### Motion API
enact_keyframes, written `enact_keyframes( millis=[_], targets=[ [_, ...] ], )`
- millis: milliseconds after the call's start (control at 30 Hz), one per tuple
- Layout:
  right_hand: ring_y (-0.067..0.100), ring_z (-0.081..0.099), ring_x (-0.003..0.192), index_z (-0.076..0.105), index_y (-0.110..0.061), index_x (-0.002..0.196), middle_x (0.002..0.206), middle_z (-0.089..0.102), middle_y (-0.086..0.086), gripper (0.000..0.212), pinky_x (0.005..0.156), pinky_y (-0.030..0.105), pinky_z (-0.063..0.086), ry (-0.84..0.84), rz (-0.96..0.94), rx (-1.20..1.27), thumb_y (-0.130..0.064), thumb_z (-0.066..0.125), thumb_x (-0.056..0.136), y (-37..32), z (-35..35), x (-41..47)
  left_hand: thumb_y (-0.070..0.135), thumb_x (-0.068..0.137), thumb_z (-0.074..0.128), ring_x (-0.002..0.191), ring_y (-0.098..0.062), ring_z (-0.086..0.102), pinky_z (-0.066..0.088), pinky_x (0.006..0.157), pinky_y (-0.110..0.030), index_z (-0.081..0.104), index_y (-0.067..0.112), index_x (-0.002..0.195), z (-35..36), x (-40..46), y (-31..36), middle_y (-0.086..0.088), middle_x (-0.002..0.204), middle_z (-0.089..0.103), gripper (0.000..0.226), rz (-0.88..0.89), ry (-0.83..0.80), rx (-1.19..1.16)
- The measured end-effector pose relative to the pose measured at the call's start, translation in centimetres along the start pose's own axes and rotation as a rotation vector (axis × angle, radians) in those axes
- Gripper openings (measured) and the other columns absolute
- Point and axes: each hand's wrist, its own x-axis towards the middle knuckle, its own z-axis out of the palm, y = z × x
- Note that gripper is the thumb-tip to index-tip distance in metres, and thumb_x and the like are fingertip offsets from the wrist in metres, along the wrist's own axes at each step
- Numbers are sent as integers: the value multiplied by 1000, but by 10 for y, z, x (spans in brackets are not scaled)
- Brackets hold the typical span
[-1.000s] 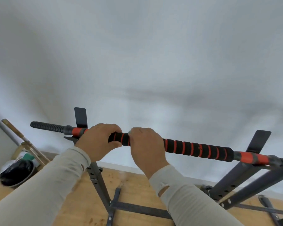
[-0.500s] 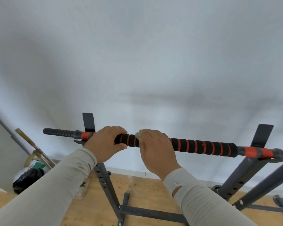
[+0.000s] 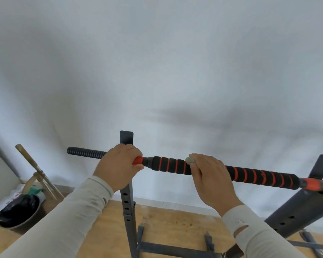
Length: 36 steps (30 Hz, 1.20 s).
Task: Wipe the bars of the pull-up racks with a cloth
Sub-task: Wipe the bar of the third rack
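In the head view, the left hand (image 3: 119, 165) curled over the bar (image 3: 259, 176), gripping it at the orange section beside the near upright (image 3: 128, 205). The right hand (image 3: 211, 179) lay over the bar's black-and-orange foam grip, fingers wrapped over the top, well apart from the left hand, with a stretch of foam bare between them. A small grey-green wad, likely the cloth (image 3: 190, 160), showed at the right hand's fingertips, pressed against the bar. Beyond the left hand the bar ended in a black ribbed tip (image 3: 86, 151). Past the right hand the bar ran on to a second upright (image 3: 306, 203). Below the hands lay a wooden floor (image 3: 168, 220); far to the left of the left hand sat a black bag (image 3: 17, 211) and some wooden sticks (image 3: 34, 168).
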Motion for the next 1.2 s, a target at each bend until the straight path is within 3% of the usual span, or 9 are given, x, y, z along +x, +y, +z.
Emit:
enact_keyframes(
  millis=[267,400,500,667,733,833,933,1033,1200],
  targets=[
    [11,61,89,67,-24,103,96,69,-13,26,89,28,43,6,90,-18,-23,41,104,-16,1,4,54,91,64,89,-24,64,54,83,-43,67,20,116,33,-6,-9,4,95,68,42,84,214,26],
    [11,59,78,64,-26,96,83,64,-15,28,100,29,41,0,174,-60,-21,39,107,-26,3,7,59,92,48,83,-21,59,48,79,-38,69,24,97,38,-1,-12,7,88,63,41,105,256,39],
    [16,57,68,64,-24,88,71,61,-11,28,82,34,49,26,228,-104,-19,42,104,-44,4,14,59,92,46,83,-21,58,48,78,-39,69,24,94,40,0,-13,7,87,63,41,114,269,34],
    [16,47,64,51,-27,80,71,50,-12,17,92,36,46,-70,49,-201,-12,48,87,-94,37,37,58,93,43,84,-21,58,48,78,-39,69,24,96,40,-2,-13,7,88,63,43,112,264,42],
    [14,35,62,52,-24,81,69,48,-12,15,78,33,47,-21,34,-147,-10,56,84,-106,49,42,58,93,43,84,-21,59,49,78,-39,70,24,97,39,-1,-13,7,88,64,43,113,240,53],
    [15,41,63,58,-19,85,72,55,-8,14,64,27,32,1,-17,-97,-6,63,82,-106,48,39,57,93,48,85,-22,60,50,78,-40,70,23,98,40,-2,-13,7,89,65,40,118,245,54],
    [16,56,74,65,-22,100,85,63,-9,22,70,27,42,-102,-132,-108,-8,58,86,-86,32,33,57,93,48,86,-23,60,50,78,-42,70,22,100,42,-5,-14,6,91,65,42,122,268,46],
    [16,64,84,66,-27,112,96,70,-10,34,78,33,53,-247,-54,-148,-5,59,86,-68,0,32,59,93,46,85,-22,60,50,78,-41,70,23,97,43,-4,-15,7,89,64,43,115,292,35],
    [15,65,77,60,-24,92,76,69,-5,17,77,36,54,-480,126,-155,-12,49,97,-59,-35,45,61,92,41,84,-20,60,48,79,-38,69,24,95,44,-4,-14,9,89,64,46,106,316,27]
  ],
)
